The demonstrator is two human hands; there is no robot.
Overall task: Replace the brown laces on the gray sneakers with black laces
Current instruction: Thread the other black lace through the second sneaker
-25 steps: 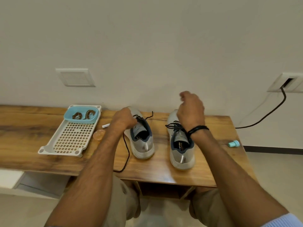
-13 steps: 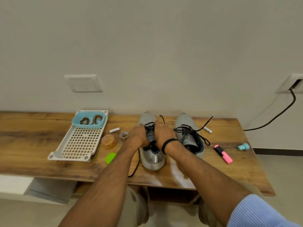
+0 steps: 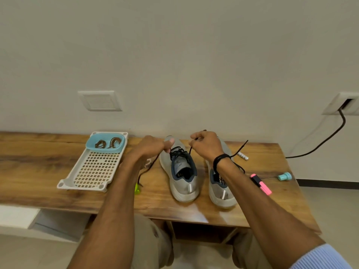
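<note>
left hand (image 3: 153, 146), right hand (image 3: 206, 145): curled, one end of black lace (image 3: 177, 152) pinched by each | left-side sneaker (image 3: 182, 183): threaded, knot judged pending | right-side sneaker (image 3: 221, 193): threaded in black, tie unclear | brown laces (image 3: 108, 143): removed, laid in blue tub (image 3: 93, 147)

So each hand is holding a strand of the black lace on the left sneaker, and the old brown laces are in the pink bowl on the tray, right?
Not quite: the bowl holding the brown laces is blue, not pink, as the head view shows. The rest stands.
</note>
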